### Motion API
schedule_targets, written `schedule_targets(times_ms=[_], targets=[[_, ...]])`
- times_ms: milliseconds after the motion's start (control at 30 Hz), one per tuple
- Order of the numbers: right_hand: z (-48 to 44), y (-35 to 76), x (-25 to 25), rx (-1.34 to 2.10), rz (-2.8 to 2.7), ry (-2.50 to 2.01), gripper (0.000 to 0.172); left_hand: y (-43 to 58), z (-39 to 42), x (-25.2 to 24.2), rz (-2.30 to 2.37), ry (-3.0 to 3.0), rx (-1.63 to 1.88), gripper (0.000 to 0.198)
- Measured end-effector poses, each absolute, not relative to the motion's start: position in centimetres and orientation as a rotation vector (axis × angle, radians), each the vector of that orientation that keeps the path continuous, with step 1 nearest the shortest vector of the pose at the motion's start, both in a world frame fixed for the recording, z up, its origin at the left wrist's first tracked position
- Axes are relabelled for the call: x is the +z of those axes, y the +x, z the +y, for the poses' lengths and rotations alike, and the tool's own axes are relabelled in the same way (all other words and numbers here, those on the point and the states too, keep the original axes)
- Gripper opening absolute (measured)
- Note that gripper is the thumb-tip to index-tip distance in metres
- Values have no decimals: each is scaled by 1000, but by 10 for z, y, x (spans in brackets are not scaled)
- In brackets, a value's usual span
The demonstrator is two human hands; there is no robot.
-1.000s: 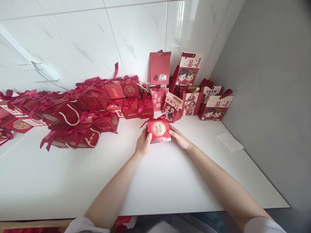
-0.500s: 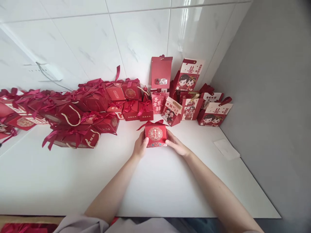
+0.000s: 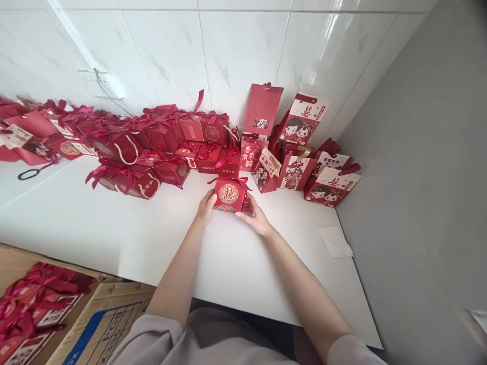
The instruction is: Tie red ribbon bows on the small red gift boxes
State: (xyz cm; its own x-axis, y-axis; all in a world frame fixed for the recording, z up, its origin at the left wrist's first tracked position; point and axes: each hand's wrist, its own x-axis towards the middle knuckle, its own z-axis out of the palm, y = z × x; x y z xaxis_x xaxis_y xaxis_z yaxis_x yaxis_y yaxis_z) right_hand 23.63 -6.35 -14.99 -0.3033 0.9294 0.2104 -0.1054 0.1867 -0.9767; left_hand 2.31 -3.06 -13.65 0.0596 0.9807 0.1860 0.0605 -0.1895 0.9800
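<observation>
A red gift box (image 3: 229, 195) with a round gold emblem and a red ribbon bow on top is held between my two hands over the white table (image 3: 228, 268). My left hand (image 3: 206, 207) presses its left side, the thumb near the front edge. On the opposite side my right hand (image 3: 255, 217) grips the box, with the thumb along the lower front corner and the other fingers partly hidden behind it. Just behind stand small red boxes with bows (image 3: 228, 165) and a tilted red-and-white carton (image 3: 265, 170).
Red ribboned boxes (image 3: 129, 177) are piled along the tiled wall to the left. Taller red-and-white cartons (image 3: 333, 186) stand at the right by the grey partition (image 3: 411, 177). A white paper (image 3: 335, 241) lies near the right edge. An open cardboard carton (image 3: 102, 314) holds more boxes at lower left.
My view has turned to the left, bringing the cardboard carton at lower left into sight. Both hands keep hold of the gift box, which now appears slightly turned.
</observation>
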Motion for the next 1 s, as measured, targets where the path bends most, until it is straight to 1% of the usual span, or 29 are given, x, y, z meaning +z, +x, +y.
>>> schedule_targets(times_ms=[167, 467, 700, 1000], targets=[[-61, 234, -151, 1277, -1500, -861, 95, 23, -25, -139, 1107, 1382, 1286, 68], [-59, 231, -151, 1261, -1462, -916, 95, 25, -19, -140, 1141, 1339, 1219, 69], [-56, 228, -154, 1225, -1442, -917, 89, 25, -17, -139, 1183, 1330, 1170, 74], [-55, 232, -153, 1216, -1409, -905, 82, 30, -17, -141, 1205, 1315, 1163, 71]])
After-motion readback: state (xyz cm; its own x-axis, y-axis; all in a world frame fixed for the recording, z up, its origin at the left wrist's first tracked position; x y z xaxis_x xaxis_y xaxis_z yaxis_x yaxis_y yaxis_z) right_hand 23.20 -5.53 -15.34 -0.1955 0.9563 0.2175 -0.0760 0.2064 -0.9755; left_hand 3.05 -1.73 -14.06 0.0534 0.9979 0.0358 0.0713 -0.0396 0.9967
